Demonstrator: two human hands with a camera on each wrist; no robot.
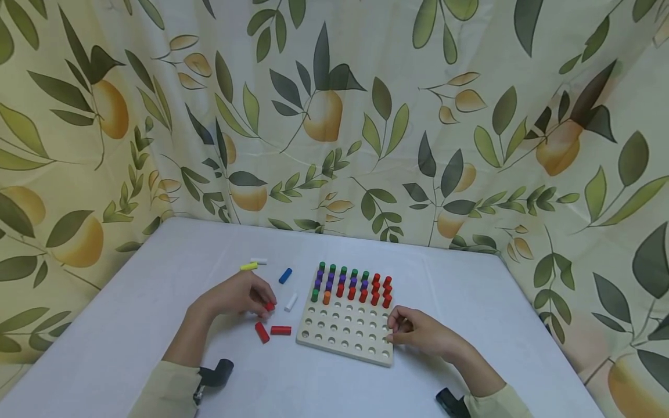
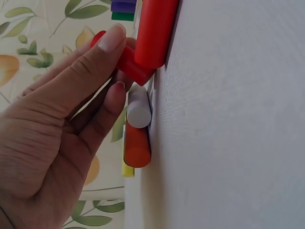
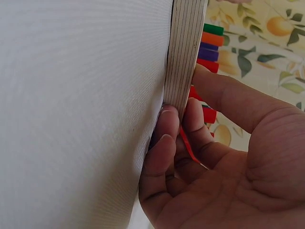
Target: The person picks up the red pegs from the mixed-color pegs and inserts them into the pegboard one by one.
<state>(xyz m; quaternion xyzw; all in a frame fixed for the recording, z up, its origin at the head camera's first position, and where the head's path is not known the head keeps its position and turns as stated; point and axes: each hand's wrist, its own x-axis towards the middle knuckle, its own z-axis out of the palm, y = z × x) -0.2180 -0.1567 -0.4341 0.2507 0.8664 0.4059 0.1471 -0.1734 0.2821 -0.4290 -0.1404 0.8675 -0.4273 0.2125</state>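
Note:
A short red peg (image 2: 129, 66) is pinched between the thumb and fingers of my left hand (image 1: 241, 296), just above the table left of the pegboard. My right hand (image 1: 425, 335) grips the right edge of the wooden pegboard (image 1: 345, 353), thumb on its top and fingers curled against its side. Green, purple, red and orange pegs stand upright in the board's back rows; the front rows show bare holes. Two loose red pegs (image 1: 281, 330) lie near my left hand. In the left wrist view an orange peg (image 2: 137, 149) lies beyond it, beside a white peg (image 2: 139, 109).
Left of the board lie a blue peg (image 1: 285, 276) and a white peg (image 1: 291, 302). Farther back are a yellow peg (image 1: 248, 266) and another white peg (image 1: 258, 261). A white cloth covers the table (image 1: 439, 290), and a leaf-patterned curtain (image 1: 366, 116) hangs behind it.

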